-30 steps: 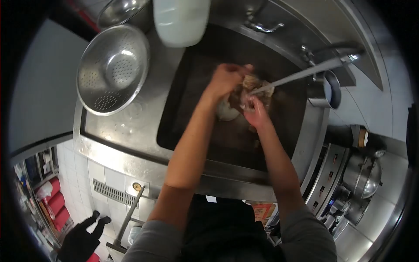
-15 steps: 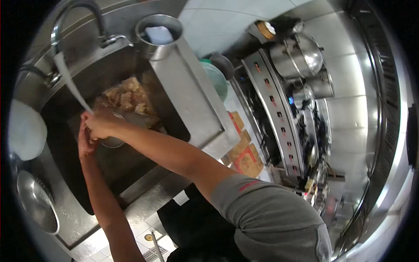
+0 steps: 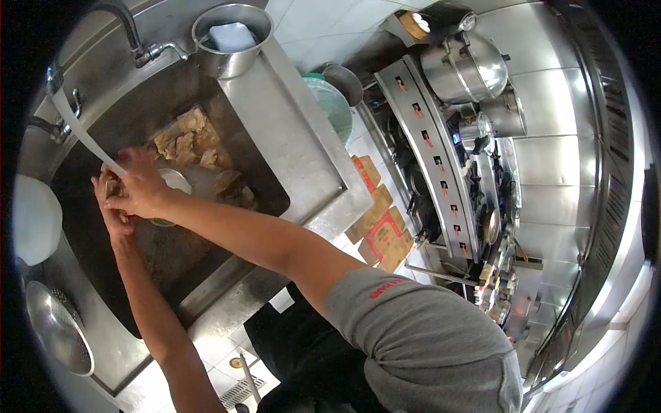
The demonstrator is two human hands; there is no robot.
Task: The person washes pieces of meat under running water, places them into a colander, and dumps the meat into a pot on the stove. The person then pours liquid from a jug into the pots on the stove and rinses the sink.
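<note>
Water (image 3: 86, 138) runs from the tap onto a brownish chunk, perhaps meat (image 3: 110, 187), held between both hands over the dark sink (image 3: 186, 265). My left hand (image 3: 113, 213) cups the chunk from the left and below. Over its right side, my right hand (image 3: 142, 180) presses with bent fingers. More brown chunks (image 3: 189, 141) lie in the sink to the right, beside a round metal piece (image 3: 173, 184) partly hidden by my right wrist.
A steel pot (image 3: 231, 58) holding a pale block stands at the sink's back corner. At the left are a white container (image 3: 36, 220) and a steel colander (image 3: 58, 330). Flattened cardboard (image 3: 385, 237) lies on the floor near the stove (image 3: 441, 172).
The view has swung toward the stove on the right. My hands, earlier among the chunks, are now together under the water at the sink's left, with a chunk between them.
</note>
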